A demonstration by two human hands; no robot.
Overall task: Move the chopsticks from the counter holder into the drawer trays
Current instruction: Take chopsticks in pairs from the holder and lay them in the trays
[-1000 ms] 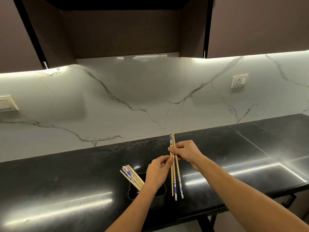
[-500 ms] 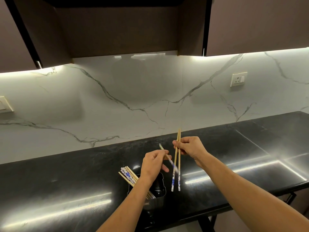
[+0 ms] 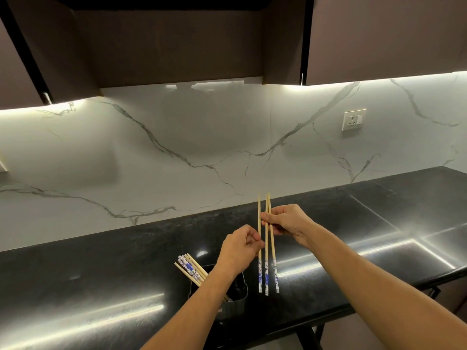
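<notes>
Three bamboo chopsticks with blue-and-white patterned ends hang upright above the black counter (image 3: 101, 269). My right hand (image 3: 285, 219) pinches a pair of chopsticks (image 3: 269, 253) near their upper third. My left hand (image 3: 240, 246) pinches a single chopstick (image 3: 259, 271) just left of that pair, held parallel to it. Below my left wrist stands the black holder (image 3: 238, 286), partly hidden by my forearm. Several more chopsticks (image 3: 190, 270) lean out of it toward the left, patterned ends up. No drawer or tray is in view.
A white marble backsplash (image 3: 202, 147) rises behind the counter, with a wall socket (image 3: 353, 120) at the right. Dark upper cabinets (image 3: 379, 34) hang overhead. The counter's front edge runs below my arms, with a dark frame (image 3: 308, 334) under it.
My left hand turned its single chopstick from a slant to upright and brought it beside the pair. My right hand stayed almost still with its pair.
</notes>
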